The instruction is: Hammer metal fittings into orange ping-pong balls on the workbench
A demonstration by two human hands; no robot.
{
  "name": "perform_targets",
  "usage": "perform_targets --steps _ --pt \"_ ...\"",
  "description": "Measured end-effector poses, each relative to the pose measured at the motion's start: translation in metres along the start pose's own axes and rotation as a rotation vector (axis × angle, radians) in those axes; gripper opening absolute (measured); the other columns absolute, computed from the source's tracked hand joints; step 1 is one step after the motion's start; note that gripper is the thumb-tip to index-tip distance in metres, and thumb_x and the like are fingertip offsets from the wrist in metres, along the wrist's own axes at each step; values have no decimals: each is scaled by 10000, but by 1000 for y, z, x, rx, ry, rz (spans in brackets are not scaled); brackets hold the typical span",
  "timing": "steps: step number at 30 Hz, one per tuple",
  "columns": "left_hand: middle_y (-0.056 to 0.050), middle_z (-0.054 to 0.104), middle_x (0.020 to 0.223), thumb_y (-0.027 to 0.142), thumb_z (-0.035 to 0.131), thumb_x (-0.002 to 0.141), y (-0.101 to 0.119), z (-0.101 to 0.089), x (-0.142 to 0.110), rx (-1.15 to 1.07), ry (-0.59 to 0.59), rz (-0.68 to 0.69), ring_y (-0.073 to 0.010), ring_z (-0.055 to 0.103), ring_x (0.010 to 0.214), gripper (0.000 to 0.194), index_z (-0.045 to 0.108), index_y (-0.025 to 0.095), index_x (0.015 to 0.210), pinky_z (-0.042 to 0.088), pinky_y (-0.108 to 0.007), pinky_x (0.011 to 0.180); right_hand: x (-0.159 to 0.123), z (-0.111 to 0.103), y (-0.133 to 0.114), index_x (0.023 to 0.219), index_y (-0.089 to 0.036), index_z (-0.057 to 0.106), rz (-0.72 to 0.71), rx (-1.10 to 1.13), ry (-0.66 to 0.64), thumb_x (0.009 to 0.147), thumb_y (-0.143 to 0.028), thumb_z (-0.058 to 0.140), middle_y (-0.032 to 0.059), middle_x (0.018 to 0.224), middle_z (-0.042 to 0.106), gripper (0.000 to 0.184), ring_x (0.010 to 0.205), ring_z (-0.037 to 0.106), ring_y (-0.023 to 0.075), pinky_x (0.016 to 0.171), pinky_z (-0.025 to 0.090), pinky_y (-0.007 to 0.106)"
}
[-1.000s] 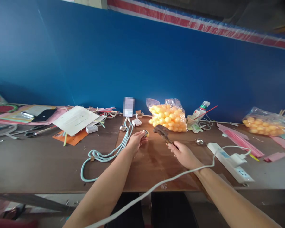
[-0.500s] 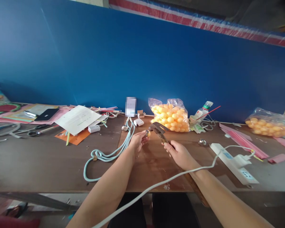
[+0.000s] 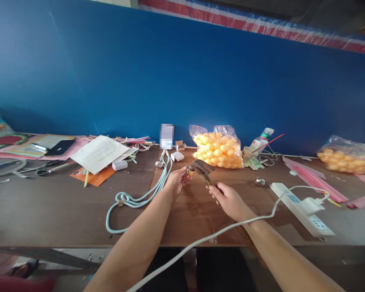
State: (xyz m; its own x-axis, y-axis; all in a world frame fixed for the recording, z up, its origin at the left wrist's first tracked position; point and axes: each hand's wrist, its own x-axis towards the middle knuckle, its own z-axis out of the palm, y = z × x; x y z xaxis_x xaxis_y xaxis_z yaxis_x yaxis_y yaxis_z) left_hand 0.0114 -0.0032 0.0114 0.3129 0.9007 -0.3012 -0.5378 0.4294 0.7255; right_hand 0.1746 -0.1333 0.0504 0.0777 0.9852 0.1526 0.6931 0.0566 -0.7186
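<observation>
My right hand (image 3: 228, 199) is closed round the wooden handle of a claw hammer (image 3: 204, 172), whose dark head points left. My left hand (image 3: 179, 180) pinches a small shiny round thing (image 3: 188, 170), silvery with a bit of yellow. The hammer head is right at this small thing; I cannot tell whether they touch. Below the right forearm, the hammer handle runs on toward the table's front edge. A similar silvery ball (image 3: 259, 181) lies to the right, and another (image 3: 159, 164) lies beside the pale blue cord (image 3: 140, 199).
A white power strip (image 3: 301, 209) sits at right, its cable crossing over my right forearm. Behind the hammer stands a bag of orange balls (image 3: 218, 150); another bag (image 3: 346, 158) is far right. Papers (image 3: 99, 154), scissors (image 3: 45, 171) and a phone (image 3: 60, 147) lie left.
The hammer head has come down slightly and to the left, closer to the small shiny thing in my left hand. The left hand has hardly moved.
</observation>
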Motion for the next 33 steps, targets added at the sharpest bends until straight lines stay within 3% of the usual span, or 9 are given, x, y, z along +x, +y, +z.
perform_targets --steps 4,8,11,15,21,25,29,33 --pt "-74 636 660 161 590 872 -1 0 3 -2 23 -4 -92 600 527 142 620 55 782 539 -214 571 1 2 4 817 -189 596 -18 -68 -4 910 -539 389 27 688 609 417 629 537 168 596 414 287" --pt "-49 622 622 164 602 864 4 -4 6 -37 68 90 -83 591 502 124 614 68 787 515 -188 540 2 -8 17 854 -192 586 -48 -244 63 914 -465 430 63 807 625 321 751 577 198 688 424 307" --pt "-34 623 626 153 631 839 8 -7 8 -72 164 168 -82 601 508 87 607 81 798 515 -188 551 2 -21 40 915 -184 592 -37 -457 100 896 -369 488 95 926 617 213 878 588 226 756 413 316" --pt "-28 628 638 162 672 802 10 -10 13 -57 236 209 -85 612 514 94 616 87 813 507 -189 549 0 -34 80 916 -181 597 31 -745 116 888 -340 507 100 932 601 184 902 588 245 720 398 315" --pt "-35 650 682 187 721 750 10 -13 14 -71 247 279 -76 597 516 142 638 86 806 532 -221 597 -2 -42 114 931 -178 613 151 -847 124 893 -360 506 107 918 608 215 883 606 258 693 408 327" --pt "-40 646 689 192 706 763 9 -14 15 -36 264 279 -85 608 540 145 644 81 832 535 -221 589 2 -44 101 1010 -168 620 131 -834 128 862 -323 551 126 963 611 225 920 606 284 750 434 359" --pt "-42 640 694 203 707 763 7 -14 16 9 269 292 -94 615 551 153 645 85 837 533 -223 575 20 -25 59 1133 -189 600 -117 -663 237 856 -288 554 127 1098 603 298 1014 582 264 885 425 360" --pt "-31 625 674 207 709 760 7 -15 16 35 281 305 -92 612 546 160 647 88 846 526 -213 555 53 22 15 967 -231 655 -254 -434 26 880 -244 513 54 997 660 168 962 604 193 837 435 279"
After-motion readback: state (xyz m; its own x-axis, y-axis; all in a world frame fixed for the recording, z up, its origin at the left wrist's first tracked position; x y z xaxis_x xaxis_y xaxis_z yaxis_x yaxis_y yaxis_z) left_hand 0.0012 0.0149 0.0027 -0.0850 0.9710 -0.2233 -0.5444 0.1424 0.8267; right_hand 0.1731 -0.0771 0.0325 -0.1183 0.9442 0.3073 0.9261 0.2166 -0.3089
